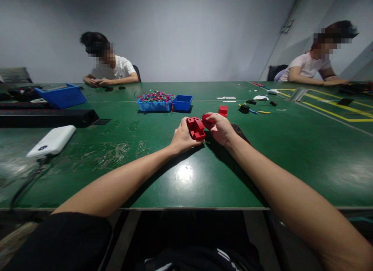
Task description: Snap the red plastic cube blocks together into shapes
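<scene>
My left hand (182,137) is wrapped round a red block-like part (196,128) with square recesses and small holes in its face. Close beside it, my right hand (220,127) pinches a smaller red piece (207,120), mostly covered by the fingers. Whether the two red pieces touch, I cannot tell. Just behind my right hand, another red block (223,110) rests on the green table (163,178). A flat dark object (241,133) lies partly under my right forearm.
A light blue bin (154,106) full of colourful wires stands ahead, with a darker blue bin (182,103) touching it. At left lie a white power bank (52,141) and a long black bar (46,118). Black connectors (244,108) sit right. Two people work across the table.
</scene>
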{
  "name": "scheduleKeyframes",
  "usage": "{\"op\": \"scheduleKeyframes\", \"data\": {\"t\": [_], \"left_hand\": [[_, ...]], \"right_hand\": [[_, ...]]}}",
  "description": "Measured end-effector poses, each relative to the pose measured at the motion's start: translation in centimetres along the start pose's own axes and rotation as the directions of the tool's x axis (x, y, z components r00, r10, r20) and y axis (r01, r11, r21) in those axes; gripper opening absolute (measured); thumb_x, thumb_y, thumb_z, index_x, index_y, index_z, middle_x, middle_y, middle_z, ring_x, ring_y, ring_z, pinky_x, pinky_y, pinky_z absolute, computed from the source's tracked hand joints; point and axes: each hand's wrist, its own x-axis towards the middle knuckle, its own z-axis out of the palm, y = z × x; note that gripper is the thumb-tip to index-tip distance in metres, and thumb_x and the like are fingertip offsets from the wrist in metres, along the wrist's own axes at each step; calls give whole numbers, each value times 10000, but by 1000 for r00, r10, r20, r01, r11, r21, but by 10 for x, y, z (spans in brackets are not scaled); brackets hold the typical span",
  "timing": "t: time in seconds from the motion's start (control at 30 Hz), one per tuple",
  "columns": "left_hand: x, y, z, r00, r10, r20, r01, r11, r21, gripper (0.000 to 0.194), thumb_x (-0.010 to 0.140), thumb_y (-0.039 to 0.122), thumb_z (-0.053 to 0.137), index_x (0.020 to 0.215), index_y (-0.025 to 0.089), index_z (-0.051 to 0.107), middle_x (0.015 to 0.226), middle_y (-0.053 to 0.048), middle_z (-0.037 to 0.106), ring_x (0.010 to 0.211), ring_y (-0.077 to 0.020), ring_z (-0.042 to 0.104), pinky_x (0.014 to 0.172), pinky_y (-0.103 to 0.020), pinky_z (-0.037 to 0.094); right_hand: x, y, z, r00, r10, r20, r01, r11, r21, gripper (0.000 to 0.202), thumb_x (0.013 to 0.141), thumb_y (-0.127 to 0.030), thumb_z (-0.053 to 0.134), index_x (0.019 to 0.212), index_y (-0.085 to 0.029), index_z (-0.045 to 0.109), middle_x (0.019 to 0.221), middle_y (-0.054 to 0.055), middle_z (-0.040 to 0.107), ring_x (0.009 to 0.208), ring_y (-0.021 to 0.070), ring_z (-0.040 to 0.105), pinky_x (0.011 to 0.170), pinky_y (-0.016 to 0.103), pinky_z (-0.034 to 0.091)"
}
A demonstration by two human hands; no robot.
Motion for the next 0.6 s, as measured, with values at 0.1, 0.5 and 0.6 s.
{"op": "scheduleKeyframes", "data": {"t": [0.1, 0.5, 0.6], "left_hand": [[0, 0, 1, 1000, -4, 1, 4, 1000, -12, 870, 574, 347, 861, 1258, 221, 339, 1254, -128, 603, 1139, -294, 640, 985, -461, 506], [0, -1, 1, 1000, -4, -1, 4, 1000, -27, 885, 555, 354, 878, 1255, 234, 351, 1256, -112, 606, 1141, -284, 641, 1000, -452, 497], [0, -2, 1, 1000, -8, 2, 8, 1000, -28, 890, 554, 361, 879, 1257, 231, 349, 1257, -117, 605, 1147, -289, 636, 1003, -462, 495]], "right_hand": [[1, -2, 0, 999, 21, -32, -20, 1000, 15, 124, 729, -53, 593, 722, -176, 609, 644, -29, 632, 607, 88, 584, 578, 184, 510], [7, 12, -8, 996, -53, 74, 59, 995, -82, 243, 631, -8, 723, 759, -172, 597, 690, -15, 679, 670, 113, 641, 661, 230, 549], [8, 12, -10, 995, -70, 76, 80, 989, -127, 205, 645, -23, 736, 719, -158, 602, 646, -21, 663, 642, 102, 617, 668, 228, 531]]}}
